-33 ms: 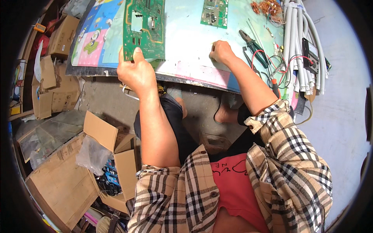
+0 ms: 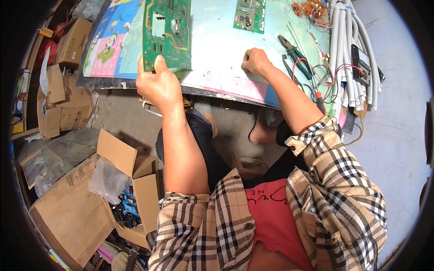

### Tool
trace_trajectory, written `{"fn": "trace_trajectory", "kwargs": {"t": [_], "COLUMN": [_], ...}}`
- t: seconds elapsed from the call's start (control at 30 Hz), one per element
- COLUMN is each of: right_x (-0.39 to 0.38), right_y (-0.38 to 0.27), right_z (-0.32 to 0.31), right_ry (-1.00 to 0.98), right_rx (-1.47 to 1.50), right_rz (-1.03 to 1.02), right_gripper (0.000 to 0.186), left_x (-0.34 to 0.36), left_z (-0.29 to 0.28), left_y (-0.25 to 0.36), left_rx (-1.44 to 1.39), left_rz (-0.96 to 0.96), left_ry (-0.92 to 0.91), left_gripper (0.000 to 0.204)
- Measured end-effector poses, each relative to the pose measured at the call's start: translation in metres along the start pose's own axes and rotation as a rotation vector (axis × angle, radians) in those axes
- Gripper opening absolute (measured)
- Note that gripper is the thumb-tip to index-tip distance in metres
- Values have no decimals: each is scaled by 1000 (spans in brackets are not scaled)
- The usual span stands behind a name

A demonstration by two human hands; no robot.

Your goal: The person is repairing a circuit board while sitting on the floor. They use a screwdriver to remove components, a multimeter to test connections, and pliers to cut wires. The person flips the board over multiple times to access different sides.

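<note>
A large green circuit board is gripped at its near edge by my left hand, with the thumb on its face. It is held above the left part of the table, and its far end runs out of view. My right hand is closed in a loose fist low over the tabletop, right of the board. Its curled fingers hide whatever may be in them. Farther off, a smaller green circuit board lies on the table. Dark-handled pliers lie to the right of my right hand.
Red and black leads tangle around a black meter at the right, beside a bundle of grey tubes. An orange-handled screwdriver lies at the table's near right edge. Copper wire is heaped far right. Open cardboard boxes stand at lower left.
My right hand has shifted slightly left over the tabletop, still closed. The held board has moved a touch left in my left hand's grip.
</note>
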State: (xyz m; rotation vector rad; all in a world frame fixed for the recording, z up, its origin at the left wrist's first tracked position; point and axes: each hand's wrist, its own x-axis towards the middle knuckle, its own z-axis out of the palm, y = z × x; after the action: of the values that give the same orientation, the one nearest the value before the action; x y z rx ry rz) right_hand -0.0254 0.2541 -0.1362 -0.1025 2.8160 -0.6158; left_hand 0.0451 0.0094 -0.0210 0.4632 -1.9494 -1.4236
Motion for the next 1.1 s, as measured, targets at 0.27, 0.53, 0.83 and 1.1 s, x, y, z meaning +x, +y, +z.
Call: {"fn": "trace_trajectory", "kwargs": {"t": [0.27,0.53,0.83,1.1], "right_x": [-10,-7,43,69], "right_y": [-29,-42,-114,-118], "right_z": [35,33,38,54], "right_ry": [167,39,77,69], "right_rx": [188,-32,299,358], "right_rz": [-83,-94,-148,-165], "right_gripper": [11,13,13,22], "left_x": [12,43,47,45], "left_z": [-9,-55,-71,-72], "left_y": [-2,-38,-36,-29], "left_rx": [-131,-613,-630,-651], "left_rz": [87,-333,-470,-464], "left_ry": [200,544,553,505], "left_gripper": [22,16,16,18]}}
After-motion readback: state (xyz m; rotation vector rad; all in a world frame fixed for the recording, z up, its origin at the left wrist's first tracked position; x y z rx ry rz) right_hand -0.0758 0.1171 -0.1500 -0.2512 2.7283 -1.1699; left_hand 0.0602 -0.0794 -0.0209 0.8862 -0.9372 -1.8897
